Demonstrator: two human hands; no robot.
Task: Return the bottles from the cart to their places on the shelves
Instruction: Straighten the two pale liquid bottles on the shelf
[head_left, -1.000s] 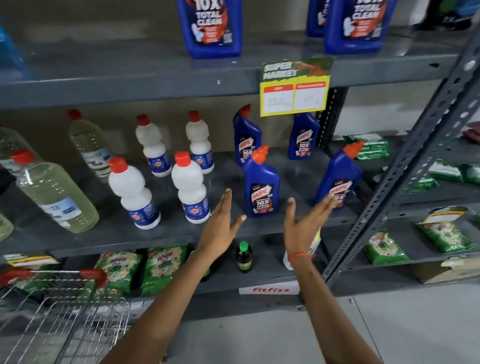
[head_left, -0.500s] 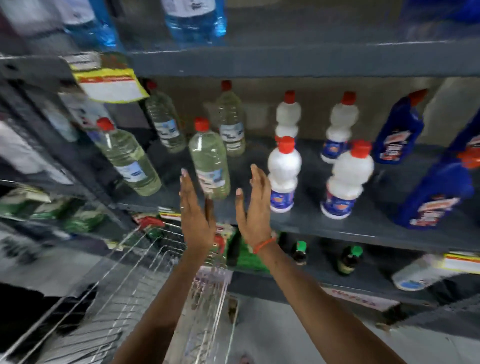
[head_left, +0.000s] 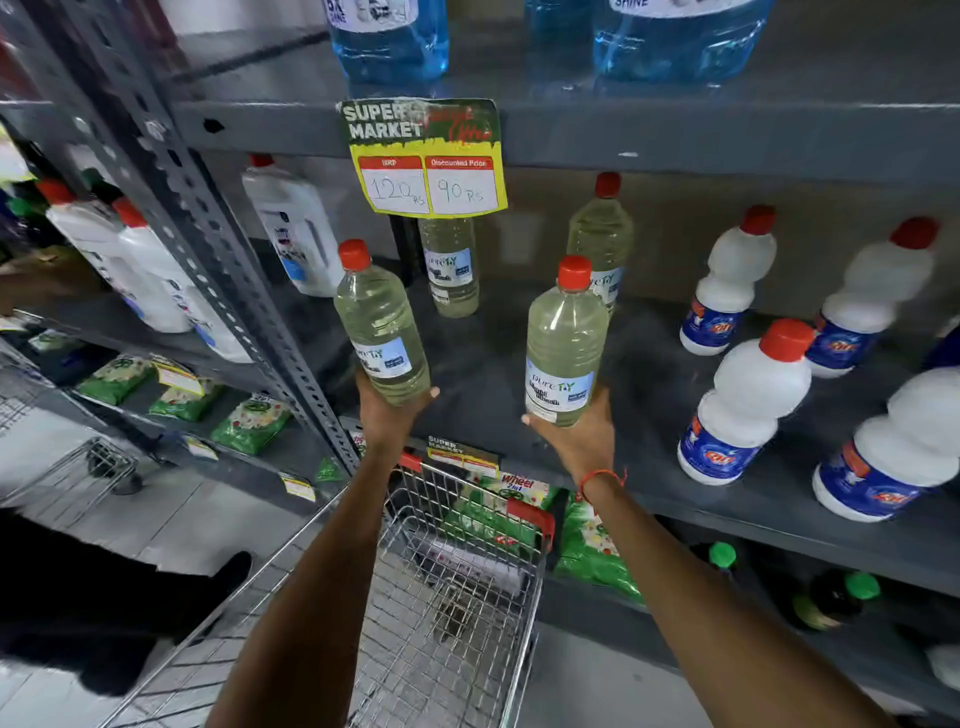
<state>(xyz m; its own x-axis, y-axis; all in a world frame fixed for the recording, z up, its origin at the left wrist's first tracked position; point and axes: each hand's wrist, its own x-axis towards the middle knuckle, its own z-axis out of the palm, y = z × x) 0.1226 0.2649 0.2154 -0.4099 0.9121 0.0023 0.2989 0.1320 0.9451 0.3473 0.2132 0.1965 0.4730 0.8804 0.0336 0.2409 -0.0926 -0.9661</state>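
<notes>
- left hand (head_left: 387, 415): is being wrapped around the base of a clear bottle of pale yellow liquid (head_left: 382, 332), red-capped, tilted slightly left at the front edge of the grey middle shelf (head_left: 649, 374); whether the base is being rested on the shelf cannot be told.
- right hand (head_left: 576, 441): is being closed around the base of a second pale yellow bottle (head_left: 565, 353), upright, near the same front edge; palm and most fingers are being hidden behind the bottle. an orange thread (head_left: 602, 478) is being worn at the wrist.
- two more yellow bottles (head_left: 451, 270) are being kept further back; one neck is being hidden by the yellow price tag (head_left: 428, 171).
- white red-capped bottles (head_left: 743, 400) are being kept to the right, the outermost being blurred and cut off by the frame.
- blue-liquid bottles (head_left: 389, 41) on the upper shelf are being cropped at the top.
- wire cart (head_left: 452, 597) is being stood below the arms; its contents are too blurred to be made out.
</notes>
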